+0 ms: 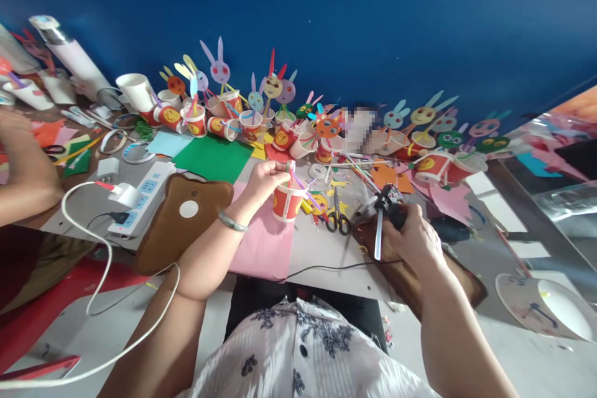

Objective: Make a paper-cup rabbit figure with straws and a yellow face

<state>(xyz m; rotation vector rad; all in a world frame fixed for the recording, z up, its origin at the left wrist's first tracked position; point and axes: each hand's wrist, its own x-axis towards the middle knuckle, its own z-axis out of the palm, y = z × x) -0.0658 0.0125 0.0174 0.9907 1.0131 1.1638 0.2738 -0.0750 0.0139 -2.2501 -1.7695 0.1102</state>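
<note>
My left hand [269, 179] is closed in a pinch at the rim of a red and white paper cup [285, 204]. Between its fingertips is a small red and pale piece, perhaps a straw end; its shape is partly hidden. A purple straw [312, 197] leans out of the cup's right side. My right hand [417, 236] wraps around a black tool that looks like a glue gun [395, 214], with a pale strip pointing down from it. Between the hands lie black-handled scissors [338, 222] and a yellow paper face [319, 204].
Decorated paper-cup rabbits [220, 71] line the blue wall. A power strip [143, 199], brown board [184, 217], green paper [213, 158] and pink paper [261, 249] lie to the left. A black cord [326, 268] crosses the table front. Another person's arm [28, 165] is at far left.
</note>
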